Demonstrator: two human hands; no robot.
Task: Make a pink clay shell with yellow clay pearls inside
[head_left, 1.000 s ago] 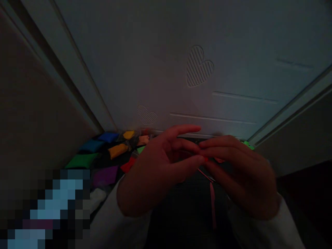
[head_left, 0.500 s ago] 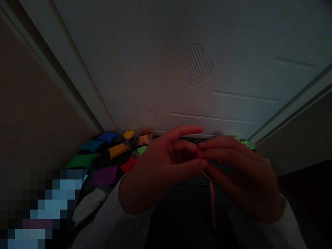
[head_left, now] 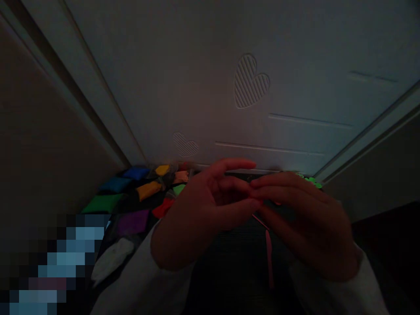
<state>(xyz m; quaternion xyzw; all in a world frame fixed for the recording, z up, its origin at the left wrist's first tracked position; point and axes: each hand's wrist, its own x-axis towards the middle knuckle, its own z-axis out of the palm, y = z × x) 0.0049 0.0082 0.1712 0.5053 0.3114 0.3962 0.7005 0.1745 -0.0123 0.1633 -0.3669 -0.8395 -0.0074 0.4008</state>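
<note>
In dim light, my left hand (head_left: 200,214) and my right hand (head_left: 305,212) meet at the fingertips in the middle of the view. The left thumb and fingers press together with the right fingertips, while the left index finger stretches out above. Whatever sits in the pinch is hidden; a faint red tint shows there. Below the hands a pink modelling tool (head_left: 269,258) lies on the dark surface (head_left: 229,267). A thin pink stick (head_left: 261,222) lies just above it, partly covered by the right hand.
Coloured packets lie at the left: purple (head_left: 133,222), green (head_left: 103,203), orange (head_left: 148,190), blue (head_left: 136,173), red (head_left: 162,208) and white (head_left: 113,260). Bright green pieces (head_left: 313,182) lie at the back right. A pale panel (head_left: 197,78) with embossed hearts rises behind.
Both hands stay nearly in place, fingertips still together. The left thumb has shifted slightly to the left.
</note>
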